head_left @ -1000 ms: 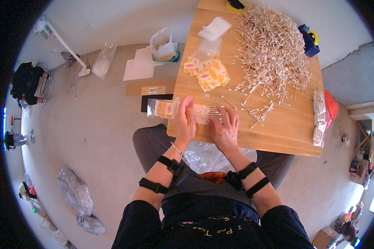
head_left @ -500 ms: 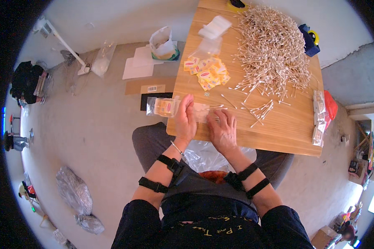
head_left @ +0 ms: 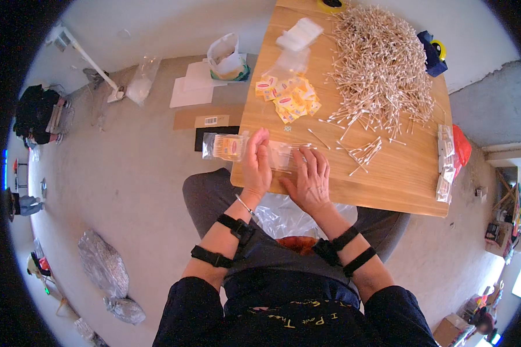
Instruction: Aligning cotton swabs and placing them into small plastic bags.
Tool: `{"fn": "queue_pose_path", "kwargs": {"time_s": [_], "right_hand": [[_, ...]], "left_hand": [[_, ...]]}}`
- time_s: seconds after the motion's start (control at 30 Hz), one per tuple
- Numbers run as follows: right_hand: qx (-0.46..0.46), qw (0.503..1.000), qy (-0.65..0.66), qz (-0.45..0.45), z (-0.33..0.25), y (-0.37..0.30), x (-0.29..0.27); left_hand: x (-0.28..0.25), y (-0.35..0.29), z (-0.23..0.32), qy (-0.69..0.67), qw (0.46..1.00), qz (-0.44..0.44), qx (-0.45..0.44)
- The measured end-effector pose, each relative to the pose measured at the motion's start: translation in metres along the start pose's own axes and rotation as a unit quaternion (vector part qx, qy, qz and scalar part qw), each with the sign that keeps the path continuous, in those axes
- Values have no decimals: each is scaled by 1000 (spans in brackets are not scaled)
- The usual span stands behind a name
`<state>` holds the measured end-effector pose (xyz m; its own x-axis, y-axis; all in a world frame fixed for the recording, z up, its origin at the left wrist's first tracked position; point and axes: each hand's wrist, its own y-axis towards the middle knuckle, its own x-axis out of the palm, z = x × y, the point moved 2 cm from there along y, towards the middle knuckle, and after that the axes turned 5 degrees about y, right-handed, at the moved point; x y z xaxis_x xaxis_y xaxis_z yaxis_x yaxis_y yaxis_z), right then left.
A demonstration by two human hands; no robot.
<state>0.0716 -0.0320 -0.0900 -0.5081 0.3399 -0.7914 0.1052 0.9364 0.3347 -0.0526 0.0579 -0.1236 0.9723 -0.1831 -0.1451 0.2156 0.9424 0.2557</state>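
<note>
At the near left edge of the wooden table, my left hand [head_left: 256, 168] stands on its side with fingers stretched out together, beside a filled clear packet of cotton swabs [head_left: 228, 147]. Just to its right, a pale clear plastic bag [head_left: 279, 153] lies flat. My right hand [head_left: 311, 174] rests over the bag's right side, its fingers stretched and its thumb apart. Several cotton swabs [head_left: 301, 145] show at its fingertips; what lies under the palm is hidden. More loose swabs [head_left: 364, 155] lie to the right, near a big heap of cotton swabs [head_left: 382, 69].
Yellow printed cards [head_left: 292, 98] and a stack of clear bags [head_left: 300, 34] lie on the table [head_left: 399, 182]. Filled packets [head_left: 444, 165] line its right edge by a red bag [head_left: 461, 146]. A tape dispenser [head_left: 433, 53] stands behind. A white bag [head_left: 227, 56] sits on the floor.
My right thumb has spread away from the fingers, and those fingers have moved slightly up the table. My left hand has barely moved.
</note>
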Motion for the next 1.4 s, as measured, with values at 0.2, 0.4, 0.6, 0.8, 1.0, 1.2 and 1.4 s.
{"fn": "queue_pose_path", "kwargs": {"time_s": [0.2, 0.4, 0.6, 0.8, 1.0, 1.2, 1.4], "right_hand": [[60, 997, -4, 41, 15, 3, 5], [55, 998, 0, 35, 15, -3, -3], [-5, 999, -32, 15, 8, -7, 9], [19, 999, 13, 40, 5, 15, 5], [16, 1000, 7, 17, 8, 28, 14], [19, 993, 98, 68, 23, 17, 0], [97, 962, 216, 136, 33, 11, 8]], "left_hand": [[1, 1, -1, -59, 998, 15, -1], [-1, 0, -2, -65, 998, 2, -14], [0, 1, -1, -64, 998, -6, -17], [-2, 1, 4, -77, 997, -13, -23], [-1, 3, 11, -79, 996, -20, -39], [3, 1, 15, -89, 995, -16, -49], [14, -4, 16, -95, 992, -31, -76]]}}
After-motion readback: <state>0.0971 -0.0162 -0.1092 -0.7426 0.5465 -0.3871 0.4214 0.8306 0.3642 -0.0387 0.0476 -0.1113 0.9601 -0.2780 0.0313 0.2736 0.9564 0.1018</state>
